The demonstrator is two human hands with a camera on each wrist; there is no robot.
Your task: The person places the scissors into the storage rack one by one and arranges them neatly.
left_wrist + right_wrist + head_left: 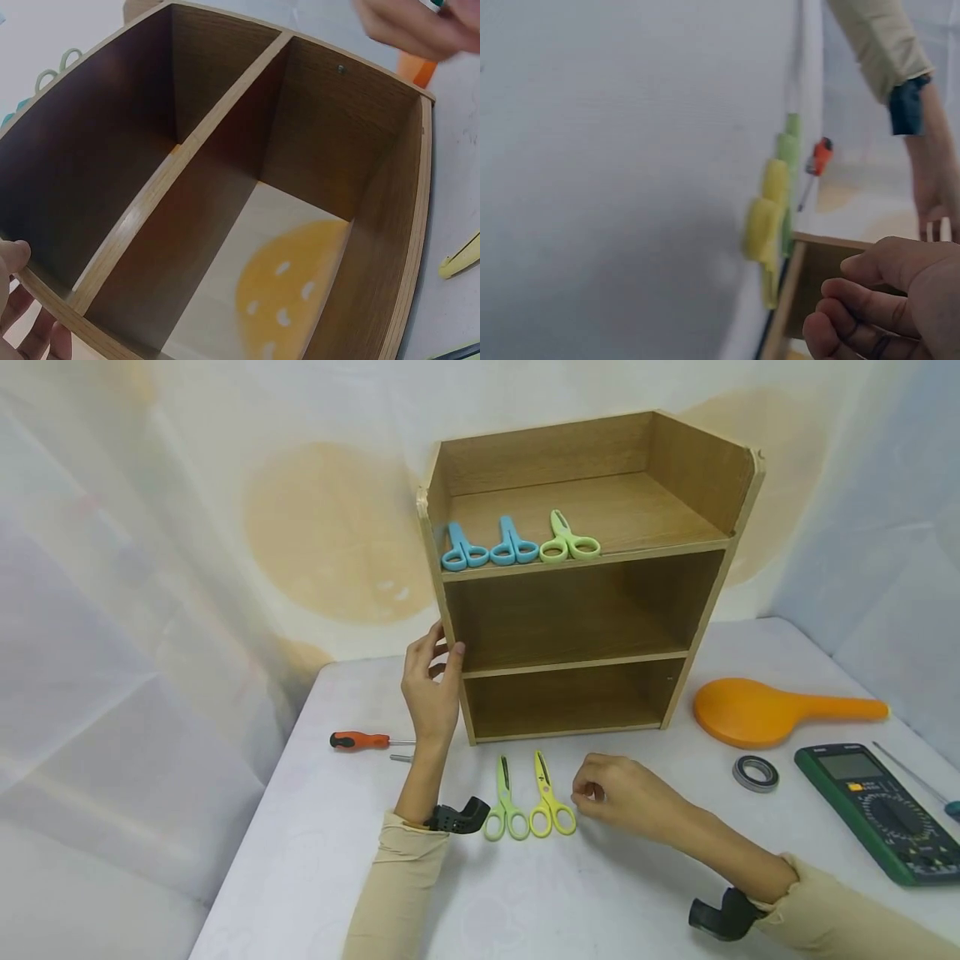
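Three pairs of scissors, two blue scissors (487, 547) and one pale green pair (570, 542), are already laid along the front edge of the top shelf of the wooden shelf unit (701, 468), so the sorting is judged a little over half done. Two pairs are left on the white table (300, 868): the green scissors (505, 802) and, just beside them at 3 o'clock, the yellow scissors (550, 800), both lying directly at 6 o'clock of the unit, blades pointed towards it.

The left hand (431, 681) is set against the unit's left side panel at the height of the middle shelf, thumb on the front edge and fingers wrapped round the outside, so the unit is held steady. The right hand (622, 795) is seen just at 3 o'clock of the yellow scissors, fingers loosely curled inward, nothing held between them; the handles are not yet touched.

An orange-handled screwdriver (360, 741) lies at 9 o'clock of the left wrist; an orange paddle (757, 712), a metal ring (755, 772) and a green multimeter (877, 810) lie well apart at 3 o'clock
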